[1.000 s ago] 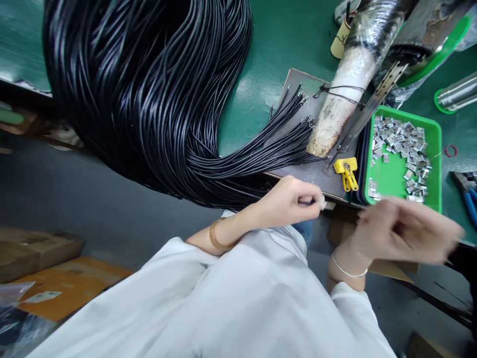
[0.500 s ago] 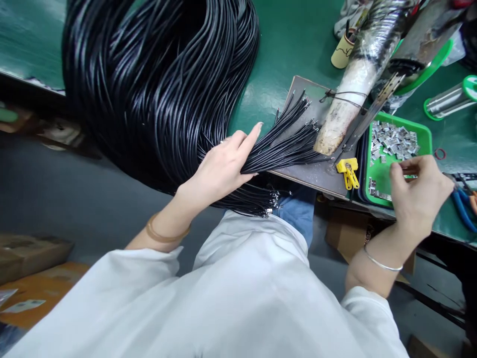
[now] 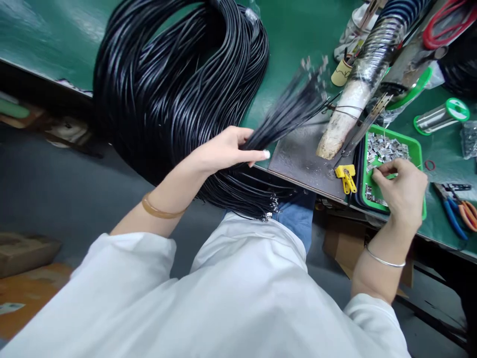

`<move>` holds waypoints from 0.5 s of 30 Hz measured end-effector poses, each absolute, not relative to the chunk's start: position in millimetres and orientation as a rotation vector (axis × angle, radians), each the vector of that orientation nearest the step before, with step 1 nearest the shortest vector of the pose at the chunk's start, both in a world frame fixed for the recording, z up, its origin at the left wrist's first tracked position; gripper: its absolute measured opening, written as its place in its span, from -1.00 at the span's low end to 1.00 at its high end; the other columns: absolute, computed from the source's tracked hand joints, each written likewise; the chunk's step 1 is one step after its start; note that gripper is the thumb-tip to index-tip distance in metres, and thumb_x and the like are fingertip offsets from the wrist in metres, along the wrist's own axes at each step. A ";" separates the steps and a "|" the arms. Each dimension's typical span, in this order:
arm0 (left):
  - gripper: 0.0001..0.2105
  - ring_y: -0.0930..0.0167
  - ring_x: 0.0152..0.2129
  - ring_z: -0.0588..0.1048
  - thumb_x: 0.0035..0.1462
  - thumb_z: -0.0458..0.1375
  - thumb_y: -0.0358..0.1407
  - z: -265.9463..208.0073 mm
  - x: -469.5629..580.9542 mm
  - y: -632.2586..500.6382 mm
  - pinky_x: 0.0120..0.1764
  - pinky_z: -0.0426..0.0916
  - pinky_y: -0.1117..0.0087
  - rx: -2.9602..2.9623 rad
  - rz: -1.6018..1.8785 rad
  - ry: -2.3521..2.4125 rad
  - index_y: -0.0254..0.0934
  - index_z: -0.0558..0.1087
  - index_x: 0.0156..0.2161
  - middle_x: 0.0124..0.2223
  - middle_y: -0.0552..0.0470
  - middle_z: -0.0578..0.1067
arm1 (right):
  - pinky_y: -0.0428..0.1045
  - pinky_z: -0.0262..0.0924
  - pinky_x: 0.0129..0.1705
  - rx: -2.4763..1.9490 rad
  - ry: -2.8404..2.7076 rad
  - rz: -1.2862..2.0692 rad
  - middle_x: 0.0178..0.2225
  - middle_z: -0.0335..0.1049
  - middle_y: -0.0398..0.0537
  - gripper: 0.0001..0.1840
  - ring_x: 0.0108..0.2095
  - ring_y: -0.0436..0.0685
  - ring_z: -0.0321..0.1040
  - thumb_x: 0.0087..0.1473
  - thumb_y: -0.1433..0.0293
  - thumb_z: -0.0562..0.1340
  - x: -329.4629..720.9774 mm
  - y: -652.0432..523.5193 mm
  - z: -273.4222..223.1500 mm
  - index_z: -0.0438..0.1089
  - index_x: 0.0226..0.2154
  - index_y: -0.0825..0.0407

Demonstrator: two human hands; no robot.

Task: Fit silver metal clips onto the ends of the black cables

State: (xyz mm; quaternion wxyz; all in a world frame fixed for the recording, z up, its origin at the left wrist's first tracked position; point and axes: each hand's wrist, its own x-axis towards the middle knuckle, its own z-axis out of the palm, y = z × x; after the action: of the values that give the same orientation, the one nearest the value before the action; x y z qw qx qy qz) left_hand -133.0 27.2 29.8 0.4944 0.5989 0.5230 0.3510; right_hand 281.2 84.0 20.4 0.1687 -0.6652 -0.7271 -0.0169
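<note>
My left hand (image 3: 231, 149) is wrapped round a bundle of black cables (image 3: 286, 109), whose stripped ends are lifted above the grey board (image 3: 301, 154) and blurred by motion. These cables run back into a large coil (image 3: 179, 79) on the bench. Over the green tray (image 3: 419, 154), my right hand (image 3: 404, 186) has its thumb and forefinger pinched together; whatever is between the fingertips is too small to make out. Small metal connectors (image 3: 387, 147) lie heaped in the tray's far part, with several more (image 3: 372, 195) in a row near its front.
A white-wrapped pipe (image 3: 343, 109) slants over the board beside a soldering iron-like metal holder (image 3: 368, 122). A yellow clamp (image 3: 346, 178) grips the board's edge. Right of the tray are a solder wire spool (image 3: 441, 117) and pliers (image 3: 452, 214). More cable ends (image 3: 274, 201) hang at my lap.
My left hand has closed round the cables and raised their ends off the board. My right hand has shifted left over the tray towards the connector heap.
</note>
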 end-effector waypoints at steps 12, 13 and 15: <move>-0.63 0.55 -0.65 0.12 0.19 0.17 -0.07 9.0 -121.5 48.8 -0.53 0.00 0.45 1.514 1.262 1.490 -0.28 0.35 -0.54 -0.63 0.15 0.20 | -0.05 0.11 -0.22 -1.945 -2.151 0.068 -0.42 0.48 -0.19 -0.91 -0.39 -0.01 0.34 -0.07 0.44 0.34 286.4 84.0 31.4 0.41 -0.47 -0.05; -0.64 0.55 -0.65 0.13 0.20 0.15 -0.08 6.7 -121.5 49.6 -0.53 0.02 0.45 1.499 1.288 1.505 -0.27 0.36 -0.51 -0.63 0.15 0.20 | -0.05 0.10 -0.22 -1.943 -2.185 0.078 -0.42 0.47 -0.20 -0.90 -0.38 -0.01 0.34 -0.08 0.43 0.34 288.2 83.2 33.0 0.40 -0.48 -0.05; -0.69 0.54 -0.64 0.17 0.20 0.16 -0.11 3.9 -121.3 48.4 -0.50 0.06 0.45 1.582 1.214 1.528 -0.28 0.42 -0.46 -0.61 0.13 0.25 | -0.05 0.09 -0.23 -1.931 -2.234 0.076 -0.43 0.45 -0.21 -0.88 -0.39 -0.02 0.32 -0.10 0.43 0.34 291.2 81.2 35.0 0.37 -0.50 -0.04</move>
State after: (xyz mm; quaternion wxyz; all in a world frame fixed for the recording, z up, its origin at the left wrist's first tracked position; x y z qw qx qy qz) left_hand -121.3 48.4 3.9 0.3097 0.5988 0.5783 0.4594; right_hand 291.2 81.2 35.0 0.0937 -0.6507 -0.7531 0.0256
